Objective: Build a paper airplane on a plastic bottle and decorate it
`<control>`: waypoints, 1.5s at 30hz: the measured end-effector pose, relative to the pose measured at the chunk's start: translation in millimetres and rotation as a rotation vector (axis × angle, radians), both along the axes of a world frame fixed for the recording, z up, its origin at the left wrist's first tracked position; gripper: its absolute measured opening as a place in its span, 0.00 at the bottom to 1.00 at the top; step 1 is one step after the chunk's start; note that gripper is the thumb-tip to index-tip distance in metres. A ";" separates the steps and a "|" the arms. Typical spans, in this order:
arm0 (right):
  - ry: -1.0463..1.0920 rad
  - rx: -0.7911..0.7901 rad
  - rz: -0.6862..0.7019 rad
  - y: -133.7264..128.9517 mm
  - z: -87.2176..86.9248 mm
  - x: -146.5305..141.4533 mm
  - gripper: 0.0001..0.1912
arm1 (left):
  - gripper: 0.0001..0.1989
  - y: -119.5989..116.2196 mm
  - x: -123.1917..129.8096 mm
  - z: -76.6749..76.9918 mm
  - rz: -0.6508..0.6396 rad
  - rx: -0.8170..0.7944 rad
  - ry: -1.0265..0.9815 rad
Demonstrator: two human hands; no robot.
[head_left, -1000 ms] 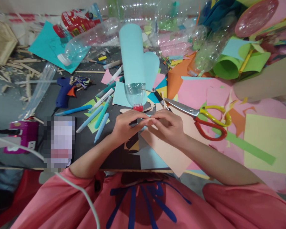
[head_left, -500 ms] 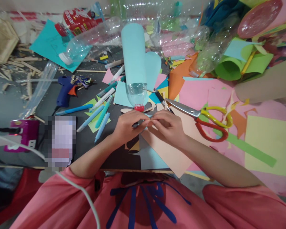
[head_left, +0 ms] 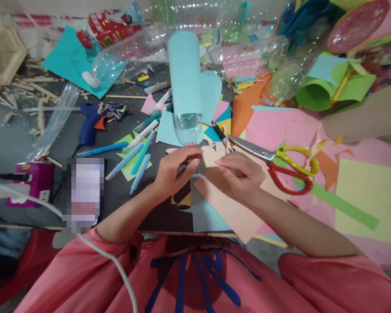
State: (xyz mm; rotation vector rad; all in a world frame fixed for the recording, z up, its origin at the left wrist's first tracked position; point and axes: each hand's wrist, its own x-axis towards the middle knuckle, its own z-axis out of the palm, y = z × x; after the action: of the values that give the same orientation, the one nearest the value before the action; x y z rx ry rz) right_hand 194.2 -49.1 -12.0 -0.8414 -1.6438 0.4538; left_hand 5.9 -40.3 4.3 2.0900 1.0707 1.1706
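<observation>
Between thumb and fingers of my right hand [head_left: 246, 176] a small peach paper cutout [head_left: 211, 156] with a rounded top edge is pinched at its right side. My left hand [head_left: 177, 171] is at the cutout's left, thumb and index finger apart, with the index fingertip close to the paper's edge. Just beyond the hands lies a clear plastic bottle [head_left: 188, 126] wrapped in light blue paper [head_left: 184, 71], its red cap partly hidden by my left hand. Under my right hand is a larger peach sheet [head_left: 234, 208].
Scissors [head_left: 273, 161] lie right of my hands, over pink paper [head_left: 270, 124]. Several markers [head_left: 140, 158] are on the left, with a glue gun [head_left: 89, 124] and a phone [head_left: 86, 191] farther left. Clear bottles [head_left: 143, 41] line the back.
The fingertips of both hands were together over the paper; now they have drawn apart. My right hand has shifted right, and the rounded paper cutout shows flat between the hands.
</observation>
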 end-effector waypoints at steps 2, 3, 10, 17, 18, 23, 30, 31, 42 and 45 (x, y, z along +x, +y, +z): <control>-0.005 0.003 0.011 0.2 0.1 -0.2 0.09 | 0.12 0.9 -0.9 -0.4 0.011 -0.015 0.005; -0.007 0.002 0.018 0.3 0.3 -0.5 0.09 | 0.13 1.6 -1.6 -0.9 0.003 -0.016 0.007; -0.017 -0.034 0.034 0.2 2.0 -1.9 0.12 | 0.32 6.5 -5.4 -10.2 -0.098 0.052 0.048; -0.044 -0.038 0.083 2.1 -0.2 -2.4 0.10 | 0.32 7.0 -4.9 -13.8 -0.037 0.090 0.080; -0.050 -0.042 0.088 2.5 -0.1 -2.5 0.10 | 0.32 6.9 -4.8 -13.7 -0.022 0.096 0.090; -0.073 -0.055 0.107 3.0 1.6 -2.6 0.10 | 0.32 7.2 -3.8 -13.5 0.007 0.096 0.103; -0.066 -0.088 0.087 1.8 1.0 -3.6 0.09 | 0.22 9.5 -2.0 -10.5 -0.002 0.158 0.013; -0.059 -0.099 0.085 1.7 1.3 -3.7 0.08 | 0.23 9.8 -2.0 -10.5 -0.010 0.167 0.004; 0.004 -0.180 0.057 2.1 0.2 -3.0 0.05 | 0.20 9.8 -4.5 -15.9 -0.098 0.102 -0.114; 0.034 -0.206 0.073 1.7 -1.1 -3.0 0.06 | 0.20 11.7 -3.9 -11.8 -0.128 0.104 -0.172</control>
State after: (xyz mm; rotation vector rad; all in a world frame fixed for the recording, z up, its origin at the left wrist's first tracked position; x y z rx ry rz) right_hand 191.2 -47.4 -13.1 -0.9220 -1.6185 0.6936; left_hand 2.1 -28.6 -7.4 2.0586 0.8009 1.3389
